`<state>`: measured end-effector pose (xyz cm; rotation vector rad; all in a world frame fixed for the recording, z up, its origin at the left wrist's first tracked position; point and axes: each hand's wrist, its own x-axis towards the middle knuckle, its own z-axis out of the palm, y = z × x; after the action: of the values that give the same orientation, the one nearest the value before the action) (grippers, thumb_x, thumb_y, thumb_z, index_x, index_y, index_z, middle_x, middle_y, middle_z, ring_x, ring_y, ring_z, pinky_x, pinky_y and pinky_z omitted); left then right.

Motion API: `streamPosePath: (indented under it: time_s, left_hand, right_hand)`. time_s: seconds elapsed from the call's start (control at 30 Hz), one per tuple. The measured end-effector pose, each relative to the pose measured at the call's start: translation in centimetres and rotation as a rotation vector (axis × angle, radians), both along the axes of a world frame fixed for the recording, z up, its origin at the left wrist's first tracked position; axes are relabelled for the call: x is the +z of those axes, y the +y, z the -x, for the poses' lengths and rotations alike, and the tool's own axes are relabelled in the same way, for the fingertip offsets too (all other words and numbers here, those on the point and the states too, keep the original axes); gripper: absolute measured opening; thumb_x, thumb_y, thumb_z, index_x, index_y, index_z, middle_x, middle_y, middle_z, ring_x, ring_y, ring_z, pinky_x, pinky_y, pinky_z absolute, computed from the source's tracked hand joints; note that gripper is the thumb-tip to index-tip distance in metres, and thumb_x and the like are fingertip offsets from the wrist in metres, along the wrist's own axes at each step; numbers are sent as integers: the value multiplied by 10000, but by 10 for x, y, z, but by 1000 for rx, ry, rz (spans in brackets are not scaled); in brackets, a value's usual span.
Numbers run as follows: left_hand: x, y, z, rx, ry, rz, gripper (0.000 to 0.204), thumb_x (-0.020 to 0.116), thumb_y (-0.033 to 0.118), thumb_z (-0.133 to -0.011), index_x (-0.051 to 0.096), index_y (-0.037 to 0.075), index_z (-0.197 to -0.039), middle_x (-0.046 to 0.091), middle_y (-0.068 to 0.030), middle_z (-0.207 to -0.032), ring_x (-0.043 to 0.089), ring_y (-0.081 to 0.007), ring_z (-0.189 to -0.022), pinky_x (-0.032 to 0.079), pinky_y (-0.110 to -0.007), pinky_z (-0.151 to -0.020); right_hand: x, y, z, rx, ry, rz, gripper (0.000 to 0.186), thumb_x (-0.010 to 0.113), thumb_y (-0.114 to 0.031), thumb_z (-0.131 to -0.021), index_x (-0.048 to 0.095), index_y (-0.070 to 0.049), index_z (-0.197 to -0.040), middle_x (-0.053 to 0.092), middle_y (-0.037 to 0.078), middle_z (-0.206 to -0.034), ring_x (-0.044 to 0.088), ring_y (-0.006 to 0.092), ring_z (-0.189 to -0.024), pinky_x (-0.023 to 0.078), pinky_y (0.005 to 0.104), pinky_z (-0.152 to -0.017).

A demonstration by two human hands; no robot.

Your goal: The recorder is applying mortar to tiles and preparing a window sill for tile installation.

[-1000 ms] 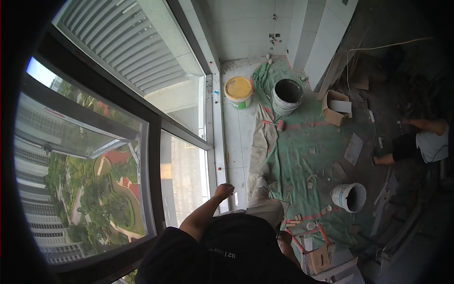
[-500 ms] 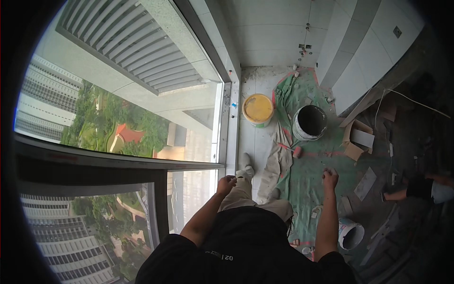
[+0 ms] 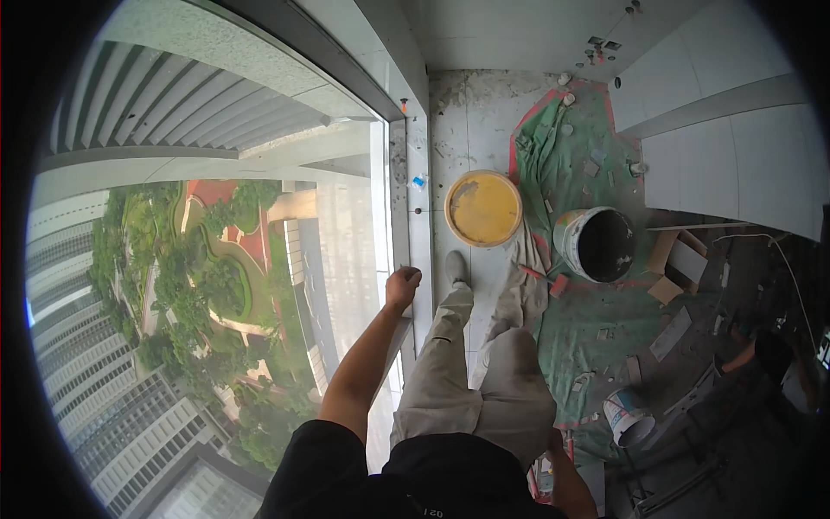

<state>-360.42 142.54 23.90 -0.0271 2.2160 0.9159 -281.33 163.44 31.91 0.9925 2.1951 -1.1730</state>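
fingers of the left hand (image 3: 403, 284) curl closed on the window frame (image 3: 420, 216), which runs lengthwise straight ahead; right hand's fingers hidden; cannot tell.

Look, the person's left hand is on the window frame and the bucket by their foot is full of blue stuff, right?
Not quite. In the head view the left hand does rest on the window frame, but the bucket by the foot holds yellow stuff, not blue.

Glossy window glass (image 3: 259, 285) meets a dusty white tiled floor (image 3: 467, 138), a crumpled green cloth tarp (image 3: 596, 320) and a paint-smeared plastic bucket (image 3: 483, 208).
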Motion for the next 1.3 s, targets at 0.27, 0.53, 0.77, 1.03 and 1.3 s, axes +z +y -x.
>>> streamPosePath:
  time_s: [0.27,0.53,0.77,1.03,1.3]
  left_hand:
    - [-202,69,216,-166,127,186,341,754,278,-1017,809,73,-1283,851,-174,-1138,819,-361,-1068,628,-431,-952]
    - [-443,117,316,-349,367,406,511,798,248,-975,699,178,-1472,727,-147,-1439,728,-405,-1254,588,-503,-1048]
    - [-517,125,310,-250,536,507,311,750,224,-1001,751,177,-1309,708,-132,-1342,738,-421,-1175,590,-533,-979]
    - [-484,131,307,-146,519,449,113,688,188,-1038,767,120,-1082,736,-127,-1158,734,-420,-1069,569,-532,-873]
    - [-249,140,244,-84,728,382,88,751,58,-970,722,110,-1035,692,-123,-1069,693,-374,-1034,562,-495,-845]
  right_hand:
    - [-78,69,330,-588,-316,417,305,665,-249,-1111,779,19,-1200,789,116,-998,768,236,-863,599,387,-765]
    - [-206,90,330,-793,-623,530,281,645,-212,-1128,772,12,-1241,786,116,-1010,774,200,-866,629,364,-767]
    - [-191,101,276,-276,-662,446,284,704,-223,-1063,766,16,-1206,808,139,-997,793,252,-862,641,397,-795]
    - [-198,130,236,-68,-540,275,355,685,-327,-1078,790,-93,-1324,771,209,-1329,717,432,-1221,562,519,-1087]
    - [-120,107,357,-954,-390,493,313,702,-244,-1068,772,41,-1177,819,148,-988,786,234,-766,648,400,-742]
